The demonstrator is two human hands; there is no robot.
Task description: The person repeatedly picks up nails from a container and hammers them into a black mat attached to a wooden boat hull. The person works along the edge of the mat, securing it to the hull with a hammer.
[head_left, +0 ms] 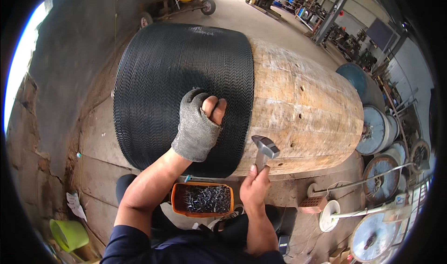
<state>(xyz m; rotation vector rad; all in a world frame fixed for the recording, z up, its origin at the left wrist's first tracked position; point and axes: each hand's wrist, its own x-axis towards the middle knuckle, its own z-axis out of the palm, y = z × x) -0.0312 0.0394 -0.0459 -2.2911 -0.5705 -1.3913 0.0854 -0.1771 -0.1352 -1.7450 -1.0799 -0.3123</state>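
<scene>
Orange tray of nails (202,199) sits nearest, between the forearms. Right hand (255,187) grips the hammer (264,151) — head up, just right of the gloved left hand (199,126), which is closed, pressing the black mesh (181,91) onto the wooden drum (302,105).

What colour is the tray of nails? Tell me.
Orange tray, filled with grey metal nails; the head view shows it below the gloved left hand.
</scene>
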